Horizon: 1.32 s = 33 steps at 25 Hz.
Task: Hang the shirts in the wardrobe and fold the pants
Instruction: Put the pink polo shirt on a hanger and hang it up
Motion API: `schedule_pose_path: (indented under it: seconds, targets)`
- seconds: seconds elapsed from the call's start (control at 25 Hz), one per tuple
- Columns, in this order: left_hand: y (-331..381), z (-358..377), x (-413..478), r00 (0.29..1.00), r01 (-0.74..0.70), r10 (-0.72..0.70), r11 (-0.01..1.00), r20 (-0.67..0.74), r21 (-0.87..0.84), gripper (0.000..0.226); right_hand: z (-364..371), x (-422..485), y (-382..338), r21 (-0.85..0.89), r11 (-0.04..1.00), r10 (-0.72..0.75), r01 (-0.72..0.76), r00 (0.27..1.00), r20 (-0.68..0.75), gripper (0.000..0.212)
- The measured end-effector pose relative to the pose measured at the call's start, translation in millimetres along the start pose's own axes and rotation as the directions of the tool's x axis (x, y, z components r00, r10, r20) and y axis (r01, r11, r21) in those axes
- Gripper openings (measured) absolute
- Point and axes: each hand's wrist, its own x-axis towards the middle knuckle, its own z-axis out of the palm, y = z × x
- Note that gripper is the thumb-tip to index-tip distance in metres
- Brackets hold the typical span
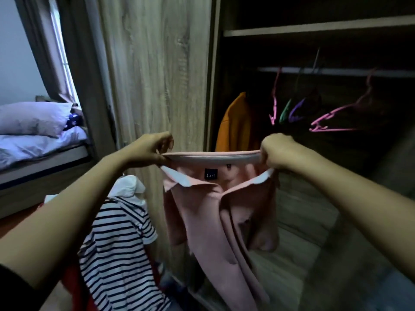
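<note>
you hold a pink shirt up in front of you with both hands. your left hand pinches one end of the collar, with its fingers curled tight on the cloth. your right hand grips the other end of the collar in a closed fist. the collar is pulled flat and straight between them. the rest of the shirt hangs down loose, and a small dark label shows inside the neck.

the shirt is right in front of the open wardrobe, near its wooden door. inside, a rail runs across the dark space under a shelf. an orange top hangs at the left end, just behind the pink shirt. some bare hangers hang on the rail too; a pink hanger sticks out to the right, next to a purple one and a green one.

low down on your left is a striped shirt, with a white cloth lying just above it. farther left is a bed with a pillow on it, and a curtain hangs behind.
</note>
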Motion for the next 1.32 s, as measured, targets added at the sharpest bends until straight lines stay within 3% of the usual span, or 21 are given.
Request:
schedule_pose_path:
  seconds: [0.2, 0.36, 0.44, 0.52, 0.6, 0.72, 0.8, 0.88, 1.0, 1.04, 1.12, 1.2, 1.32]
  targets:
    - [22.6, 24.9, 8.1, 0.996, -0.080, 0.082, 0.994, -0.028, 0.071, 0.025, 7.5, -16.7, 37.5, -0.003, 0.988, 0.154, -0.154, 0.988, -0.008, 0.029]
    - [36.1, 60.6, 15.8, 0.990, -0.111, 0.123, 0.981, -0.070, 0.158, 0.019, 30.5, -32.0, 40.6, 0.002, 0.986, 0.163, -0.165, 0.979, 0.123, 0.025]
    - [50.7, 52.1, 29.1, 0.966, -0.192, 0.211, 0.973, -0.152, 0.127, 0.012, 23.4, -34.8, 57.4, 0.071, 0.978, 0.191, -0.197, 0.978, 0.079, 0.025]
    - [62.0, 41.2, 45.9, 0.925, -0.303, 0.320, 0.947, -0.204, 0.109, 0.021, 12.9, -34.4, 77.5, 0.155, 0.964, 0.221, -0.218, 0.975, 0.001, 0.025]
    - [66.5, 49.1, 56.2, 0.950, -0.256, 0.283, 0.948, -0.130, 0.191, 0.027, 11.8, -36.7, 89.4, 0.304, 0.928, 0.222, -0.213, 0.975, 0.007, 0.026]
    - [75.8, 72.4, 74.4, 0.988, -0.125, 0.071, 0.889, 0.136, 0.440, 0.030, 28.2, -45.4, 91.7, 0.416, 0.893, 0.148, -0.171, 0.985, 0.089, 0.036]
    - [87.6, 64.5, 87.7, 0.988, -0.130, 0.072, 0.863, 0.135, 0.489, 0.032, 36.2, -45.6, 96.1, 0.444, 0.880, 0.143, -0.165, 0.986, 0.082, 0.046]
    - [95.4, 58.2, 99.2, 0.995, -0.100, 0.092, 0.898, 0.039, 0.428, 0.035, 32.9, -41.3, 102.2, 0.509, 0.843, 0.196, -0.174, 0.980, 0.011, 0.049]
    - [95.7, 86.9, 99.3, 0.987, -0.121, 0.078, 0.934, 0.138, 0.337, 0.051, 34.4, -27.8, 106.2, 0.532, 0.825, 0.237, -0.191, 0.971, -0.019, 0.047]
    - [91.6, 97.0, 101.5, 0.984, -0.145, 0.101, 0.937, 0.150, 0.318, 0.048, 38.0, -21.3, 107.8, 0.519, 0.831, 0.238, -0.201, 0.971, -0.004, 0.046]
    - [84.0, 93.9, 120.7, 0.993, -0.119, 0.112, 0.964, 0.042, 0.236, 0.036, 41.7, -7.9, 112.9, 0.531, 0.815, 0.279, -0.231, 0.960, -0.011, 0.041]
    - [78.1, 76.9, 151.1, 0.995, -0.070, 0.079, 0.987, -0.064, 0.143, 0.031, 36.0, 6.8, 119.2, 0.633, 0.732, 0.354, -0.254, 0.935, -0.033, 0.038]
    - [74.7, 57.2, 194.0, 0.996, -0.087, 0.087, 0.996, 0.011, 0.018, 0.030, 16.9, 34.9, 121.5, 0.696, 0.674, 0.409, -0.247, 0.909, -0.074, 0.036]
